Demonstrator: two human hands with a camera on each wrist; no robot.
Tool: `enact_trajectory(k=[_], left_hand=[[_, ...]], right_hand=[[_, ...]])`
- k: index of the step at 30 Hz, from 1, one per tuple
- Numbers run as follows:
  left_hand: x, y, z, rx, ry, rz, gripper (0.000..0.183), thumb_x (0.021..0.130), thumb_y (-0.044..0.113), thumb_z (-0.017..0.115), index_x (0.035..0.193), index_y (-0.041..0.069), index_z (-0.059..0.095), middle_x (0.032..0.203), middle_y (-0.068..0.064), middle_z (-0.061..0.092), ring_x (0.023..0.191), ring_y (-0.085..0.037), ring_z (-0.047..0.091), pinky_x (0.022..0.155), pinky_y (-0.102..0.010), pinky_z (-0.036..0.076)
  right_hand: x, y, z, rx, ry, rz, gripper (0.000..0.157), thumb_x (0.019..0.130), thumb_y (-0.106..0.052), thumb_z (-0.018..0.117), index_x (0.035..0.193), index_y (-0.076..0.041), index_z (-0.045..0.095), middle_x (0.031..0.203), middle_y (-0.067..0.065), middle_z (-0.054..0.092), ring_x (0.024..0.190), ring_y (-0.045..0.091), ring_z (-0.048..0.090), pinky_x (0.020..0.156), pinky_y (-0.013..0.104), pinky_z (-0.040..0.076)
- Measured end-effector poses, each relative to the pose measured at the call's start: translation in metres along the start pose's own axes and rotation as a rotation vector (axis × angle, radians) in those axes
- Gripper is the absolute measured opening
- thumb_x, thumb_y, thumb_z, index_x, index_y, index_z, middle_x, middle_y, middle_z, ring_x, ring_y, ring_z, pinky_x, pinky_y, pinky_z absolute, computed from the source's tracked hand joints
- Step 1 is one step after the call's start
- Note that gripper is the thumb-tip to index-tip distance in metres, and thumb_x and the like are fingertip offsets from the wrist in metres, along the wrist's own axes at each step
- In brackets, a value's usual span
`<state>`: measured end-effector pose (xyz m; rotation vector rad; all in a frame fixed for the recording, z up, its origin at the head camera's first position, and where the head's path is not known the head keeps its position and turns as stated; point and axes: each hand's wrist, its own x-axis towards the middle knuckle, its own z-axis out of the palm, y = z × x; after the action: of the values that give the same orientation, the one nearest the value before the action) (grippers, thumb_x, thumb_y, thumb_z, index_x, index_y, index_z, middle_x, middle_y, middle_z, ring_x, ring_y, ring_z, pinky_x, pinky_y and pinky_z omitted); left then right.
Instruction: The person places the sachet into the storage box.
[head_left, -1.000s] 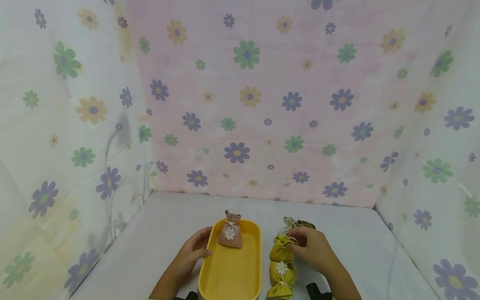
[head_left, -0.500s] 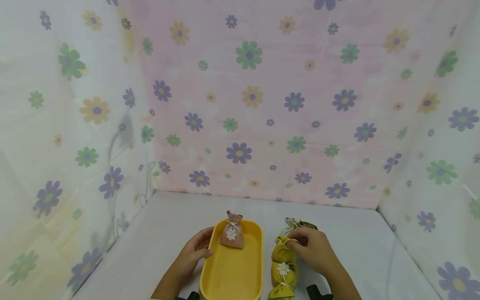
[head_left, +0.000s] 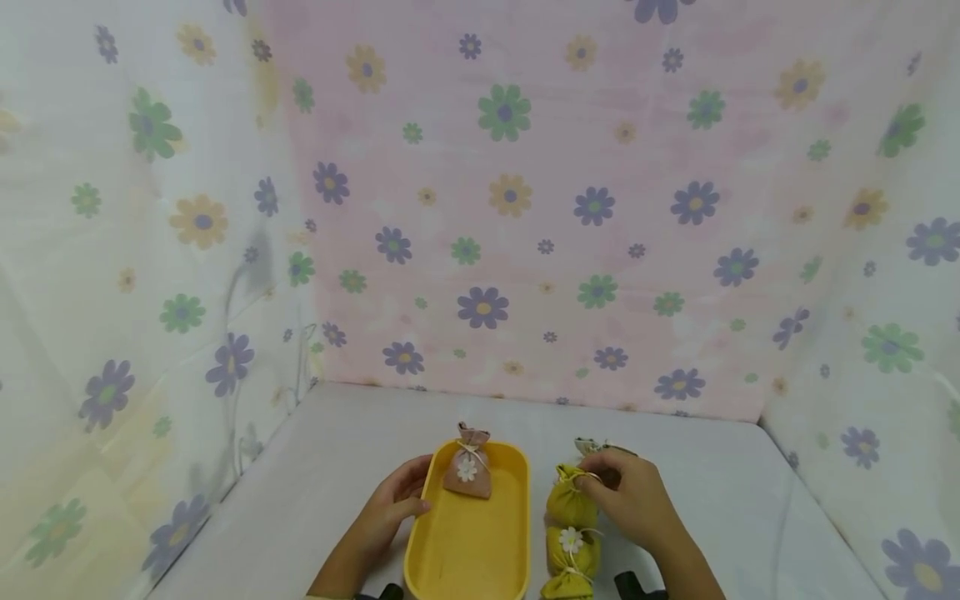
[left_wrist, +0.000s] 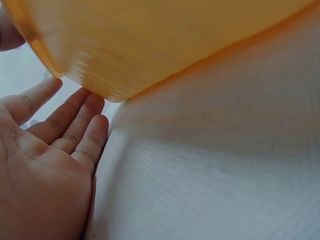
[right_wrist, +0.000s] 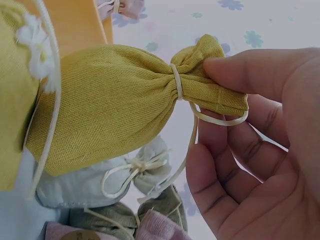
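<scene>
My right hand (head_left: 639, 500) pinches the gathered neck of a mustard-yellow drawstring pouch (right_wrist: 110, 100) between thumb and fingers. A cream cord is tied round that neck, and its loose end loops by the fingers. Below it in the head view is a second yellow pouch (head_left: 557, 550) with a white flower. On the left, my left hand (head_left: 386, 508) rests against a yellow tray (head_left: 468, 567), thumb at the rim and nearly straight fingers along the outer wall. Inside the tray's far end leans a pink pouch (head_left: 477, 487) with a white flower, its neck above the rim.
Behind the right hand a pale pouch (head_left: 585, 447) partly shows. The right wrist view has it as a whitish pouch (right_wrist: 82, 185), beside an olive pouch (right_wrist: 102, 220) and a mauve one (right_wrist: 160, 230). Flowered curtains (head_left: 510, 308) enclose the white table (head_left: 352, 425).
The pinched yellow pouch's neck has risen slightly, and the pouch stands more upright. The left hand keeps its place on the tray. The head view has shifted a little.
</scene>
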<state>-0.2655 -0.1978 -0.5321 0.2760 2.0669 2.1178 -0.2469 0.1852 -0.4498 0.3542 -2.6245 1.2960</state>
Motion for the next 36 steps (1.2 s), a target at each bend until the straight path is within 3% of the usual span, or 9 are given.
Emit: enact_trajectory(k=[9,19,32,36], left_hand=[[-0.002,0.001,0.001,0.003,0.0,0.007,0.068,0.091,-0.001,0.062,0.155,0.003,0.04,0.161,-0.017,0.042,0.15,-0.036,0.041,0.118,-0.036,0.043],[-0.002,0.002,0.001,-0.01,-0.01,0.009,0.069,0.091,-0.002,0.062,0.155,0.003,0.04,0.162,-0.017,0.042,0.151,-0.035,0.04,0.12,-0.038,0.041],[0.0,0.0,0.001,-0.003,0.014,-0.02,0.07,0.089,0.0,0.065,0.155,0.006,0.042,0.162,-0.014,0.043,0.151,-0.034,0.04,0.118,-0.038,0.043],[0.0,-0.001,0.001,-0.006,0.015,-0.018,0.07,0.089,0.0,0.065,0.155,0.006,0.042,0.162,-0.014,0.043,0.151,-0.034,0.04,0.118,-0.039,0.043]], right_hand=[[0.004,-0.019,0.002,0.008,0.009,0.02,0.009,0.091,-0.02,0.08,0.095,-0.026,0.075,0.088,-0.01,0.072,0.078,0.01,0.066,0.069,0.024,0.057],[0.009,-0.034,0.005,-0.019,0.004,0.02,0.009,0.09,-0.023,0.082,0.091,-0.029,0.074,0.084,-0.012,0.07,0.073,0.009,0.064,0.066,0.024,0.056],[0.017,-0.05,0.008,-0.045,0.028,-0.085,0.011,0.09,-0.022,0.082,0.088,-0.03,0.074,0.075,-0.013,0.067,0.062,0.01,0.059,0.057,0.025,0.052],[0.019,-0.058,0.009,-0.054,0.025,-0.074,0.011,0.089,-0.024,0.082,0.087,-0.03,0.074,0.072,-0.012,0.065,0.062,0.01,0.056,0.056,0.025,0.049]])
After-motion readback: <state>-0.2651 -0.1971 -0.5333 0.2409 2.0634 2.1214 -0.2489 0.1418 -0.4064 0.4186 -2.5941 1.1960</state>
